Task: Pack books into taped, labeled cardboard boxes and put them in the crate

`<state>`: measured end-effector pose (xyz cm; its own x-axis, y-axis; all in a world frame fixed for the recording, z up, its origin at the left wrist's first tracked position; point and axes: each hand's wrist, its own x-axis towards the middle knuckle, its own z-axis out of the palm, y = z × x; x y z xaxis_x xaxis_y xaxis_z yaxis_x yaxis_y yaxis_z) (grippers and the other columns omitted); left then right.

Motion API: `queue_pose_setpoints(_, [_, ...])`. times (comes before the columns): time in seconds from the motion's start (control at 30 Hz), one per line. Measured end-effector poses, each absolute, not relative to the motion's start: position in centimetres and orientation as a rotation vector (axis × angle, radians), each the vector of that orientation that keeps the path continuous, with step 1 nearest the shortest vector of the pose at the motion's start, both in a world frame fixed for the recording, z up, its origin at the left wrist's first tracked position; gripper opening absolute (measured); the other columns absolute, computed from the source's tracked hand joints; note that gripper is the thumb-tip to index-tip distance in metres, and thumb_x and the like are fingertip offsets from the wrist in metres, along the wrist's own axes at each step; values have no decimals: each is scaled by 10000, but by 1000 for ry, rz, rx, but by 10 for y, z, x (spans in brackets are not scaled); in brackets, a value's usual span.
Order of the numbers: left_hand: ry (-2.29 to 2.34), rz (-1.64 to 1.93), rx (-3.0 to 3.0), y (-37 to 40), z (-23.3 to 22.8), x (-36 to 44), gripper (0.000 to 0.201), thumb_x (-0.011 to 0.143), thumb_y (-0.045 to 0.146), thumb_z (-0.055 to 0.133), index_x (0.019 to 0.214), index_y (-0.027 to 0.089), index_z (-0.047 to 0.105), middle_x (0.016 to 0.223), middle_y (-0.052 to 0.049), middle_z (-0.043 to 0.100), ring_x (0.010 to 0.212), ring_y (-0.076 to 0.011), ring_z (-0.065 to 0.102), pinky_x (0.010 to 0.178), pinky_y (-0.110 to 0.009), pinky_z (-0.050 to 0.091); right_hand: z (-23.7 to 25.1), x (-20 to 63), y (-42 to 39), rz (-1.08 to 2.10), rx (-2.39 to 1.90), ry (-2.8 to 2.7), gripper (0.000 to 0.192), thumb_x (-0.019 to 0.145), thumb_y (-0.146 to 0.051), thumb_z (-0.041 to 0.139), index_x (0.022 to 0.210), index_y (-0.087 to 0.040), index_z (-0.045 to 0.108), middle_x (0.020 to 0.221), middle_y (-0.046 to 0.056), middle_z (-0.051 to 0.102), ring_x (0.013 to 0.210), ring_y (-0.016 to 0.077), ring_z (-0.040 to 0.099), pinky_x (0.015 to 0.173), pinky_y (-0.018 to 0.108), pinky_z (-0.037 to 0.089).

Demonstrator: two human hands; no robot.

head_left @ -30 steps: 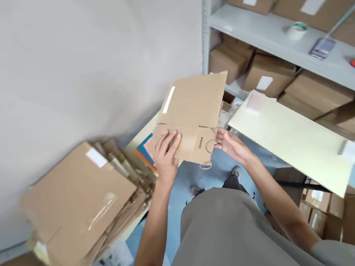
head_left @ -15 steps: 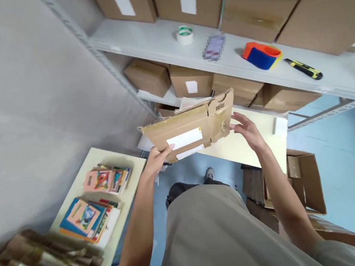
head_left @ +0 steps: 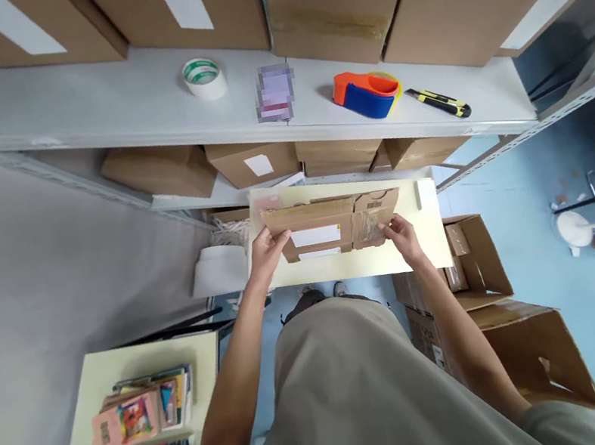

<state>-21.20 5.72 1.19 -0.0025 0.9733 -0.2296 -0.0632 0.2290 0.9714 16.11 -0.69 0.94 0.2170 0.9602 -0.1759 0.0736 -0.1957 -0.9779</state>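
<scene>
Cardboard (head_left: 344,208), one flattened piece with two white labels (head_left: 316,236), is held over the cream tabletop (head_left: 329,270). The left hand (head_left: 266,257) pinches its left end between thumb and fingers; the right hand (head_left: 404,238) has its fingers closed narrowly on the lower right part. Beyond the tabletop, one shelf (head_left: 140,116) carries four small things: one tape roll (head_left: 210,88), one pixelated rectangle (head_left: 275,93), one orange-and-blue object (head_left: 365,99) and one cutter (head_left: 438,102). Right of the tabletop, two open boxes (head_left: 535,345) show their insides; left and nearer the person, a second tabletop (head_left: 99,372) bears two book piles (head_left: 136,419).
</scene>
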Motion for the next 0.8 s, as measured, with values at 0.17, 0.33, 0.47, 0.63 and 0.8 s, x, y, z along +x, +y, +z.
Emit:
queue_pose_setpoints(0.17, [1216, 967, 1012, 83, -4, -216, 797, 695, 802, 970, 1164, 202, 732, 1295, -176, 849, 1320, -395, 769, 1192, -548, 587, 5, 149, -9, 1116, -1513, -895, 524, 830, -704, 926, 1066, -274, 741, 965, 34, 775, 827, 214, 654, 763, 368, 581])
queue_pose_setpoints(0.33, [1233, 976, 1152, 96, -3, -220, 874, 792, 832, 904, 1385, 237, 661, 1447, -186, 765, 1442, -368, 705, 1241, -544, 564, 6, 140, -12, 1060, -1551, -890, 570, 810, -741, 931, 1070, -278, 724, 969, 37, 765, 847, 222, 666, 776, 373, 584])
queue_pose_setpoints(0.47, [1462, 1204, 1565, 105, 31, -225, 913, 965, 763, 804, 1685, 298, 490, 1781, -191, 494, 1716, -373, 419, 1377, -577, 403, 10, 132, -20, 956, -1607, -960, 537, 887, -755, 875, 1082, -281, 714, 944, 30, 741, 836, 220, 650, 752, 363, 572])
queue_pose_setpoints(0.63, [1254, 889, 2101, 121, 85, -208, 426, 1035, 582, 804, 1350, 296, 818, 1416, -129, 784, 1429, -381, 653, 1315, -610, 406, 17, 127, -22, 935, -1619, -942, 544, 871, -747, 903, 1067, -278, 709, 970, 43, 761, 822, 221, 649, 750, 372, 578])
queue_pose_setpoints(0.8, [1231, 742, 2079, 128, 105, -183, 236, 1063, 430, 763, 1181, 269, 889, 1222, -98, 861, 1211, -324, 755, 1196, -541, 501, 25, 140, -6, 1004, -1595, -1021, 503, 891, -712, 911, 1063, -281, 718, 991, 51, 775, 839, 228, 656, 751, 378, 581])
